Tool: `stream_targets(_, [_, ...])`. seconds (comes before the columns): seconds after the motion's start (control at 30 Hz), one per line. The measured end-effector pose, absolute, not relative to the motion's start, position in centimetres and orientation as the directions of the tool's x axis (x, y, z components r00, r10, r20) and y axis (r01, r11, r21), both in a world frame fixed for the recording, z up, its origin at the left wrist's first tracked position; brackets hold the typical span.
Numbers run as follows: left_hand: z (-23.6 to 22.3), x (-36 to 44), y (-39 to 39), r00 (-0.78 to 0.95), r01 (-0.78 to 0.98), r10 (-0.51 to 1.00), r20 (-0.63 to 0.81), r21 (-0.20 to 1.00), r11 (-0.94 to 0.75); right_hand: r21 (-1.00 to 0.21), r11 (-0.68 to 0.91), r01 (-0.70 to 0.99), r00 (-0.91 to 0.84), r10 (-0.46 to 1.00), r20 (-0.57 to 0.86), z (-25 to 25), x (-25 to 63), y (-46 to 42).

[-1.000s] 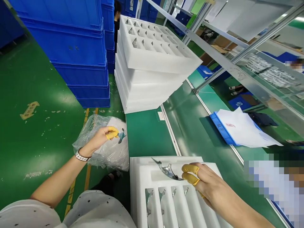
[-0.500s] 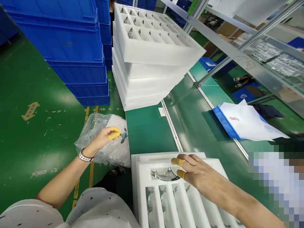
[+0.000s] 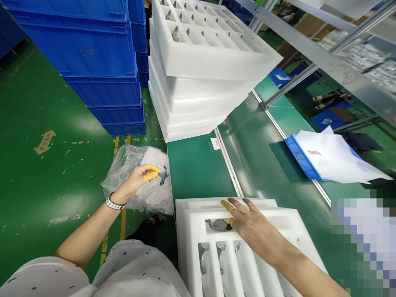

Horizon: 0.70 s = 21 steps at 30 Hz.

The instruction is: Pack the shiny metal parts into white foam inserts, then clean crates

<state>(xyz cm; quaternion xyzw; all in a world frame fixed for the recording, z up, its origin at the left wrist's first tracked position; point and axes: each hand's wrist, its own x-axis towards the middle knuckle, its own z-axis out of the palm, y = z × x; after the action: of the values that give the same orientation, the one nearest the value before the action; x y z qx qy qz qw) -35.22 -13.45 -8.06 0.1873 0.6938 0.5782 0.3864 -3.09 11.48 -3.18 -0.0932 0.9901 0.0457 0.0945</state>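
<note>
Stretching palm-down over the foam tray [image 3: 194,231], right hand [image 3: 249,225].

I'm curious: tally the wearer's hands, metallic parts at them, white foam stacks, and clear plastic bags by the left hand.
Hands: 2 (left hand, right hand)
Metallic parts: 2 (left-hand part, right-hand part)
White foam stacks: 2 (far stack, near stack)
Clear plastic bag: 1
Total: 7
</note>
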Motion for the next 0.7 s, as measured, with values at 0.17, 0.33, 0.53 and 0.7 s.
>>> stream_targets(0.17, [-6.5, -35.3, -11.7, -0.592, -0.106, 0.768, -0.245, 0.968, 0.227, -0.024, 0.995, -0.094, -0.995, -0.095, -0.021, -1.1, -2.0, 12.0])
stream_targets(0.33, [-2.6, -34.2, -6.9, -0.438, 0.188, 0.899, 0.020, 0.980, 0.070, -0.149, 0.988, 0.026, -0.974, 0.058, 0.217, 3.8, -1.1, 11.2])
stream_targets(0.53, [2.3, -28.6, -0.7, -0.129, 0.397, 0.952, 0.279, 0.894, -0.208, -0.238, 0.935, 0.264, -0.862, 0.339, 0.377, 7.7, -2.1, 7.9])
stream_targets(0.7, [5.4, -23.3, 2.1, 0.170, 0.485, 0.918, 0.359, 0.780, -0.395, -0.248, 0.854, 0.457, -0.761, 0.520, 0.387, 8.3, -2.1, 7.4])
